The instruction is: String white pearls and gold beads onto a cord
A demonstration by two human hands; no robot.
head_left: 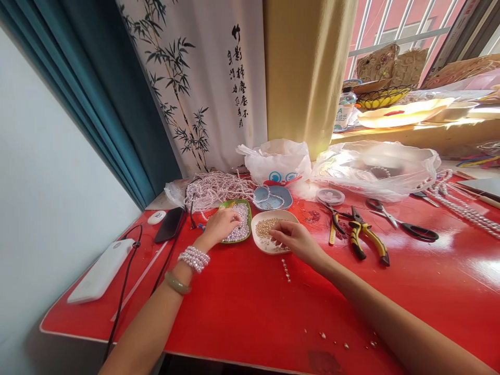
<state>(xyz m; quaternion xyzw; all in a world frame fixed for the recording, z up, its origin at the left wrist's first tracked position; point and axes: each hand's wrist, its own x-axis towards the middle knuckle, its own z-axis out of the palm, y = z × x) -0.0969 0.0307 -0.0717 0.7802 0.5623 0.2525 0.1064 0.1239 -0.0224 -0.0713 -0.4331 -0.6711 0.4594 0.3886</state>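
My left hand (222, 226), with a pearl bracelet (194, 259) and a green bangle (177, 284) on its wrist, reaches over a green tray (250, 221) of pearly beads (242, 214). Its fingers are curled together at the beads; whatever they hold is hidden. Over a white dish (258, 246) of small gold beads (266, 227), my right hand (289, 237) is closed in a pinch, the pinched thing too small to make out. A short beaded strand (286, 271) shows just below this dish; I cannot tell whether it joins the right hand.
Behind the trays are a blue dish (287, 195), heaped pearl strands (219, 190) and plastic bags (273, 161). Pliers (367, 234) and scissors (414, 230) lie right, a phone (169, 225) and white power bank (100, 271) left. Loose beads (346, 346) dot the front of the red table (234, 312).
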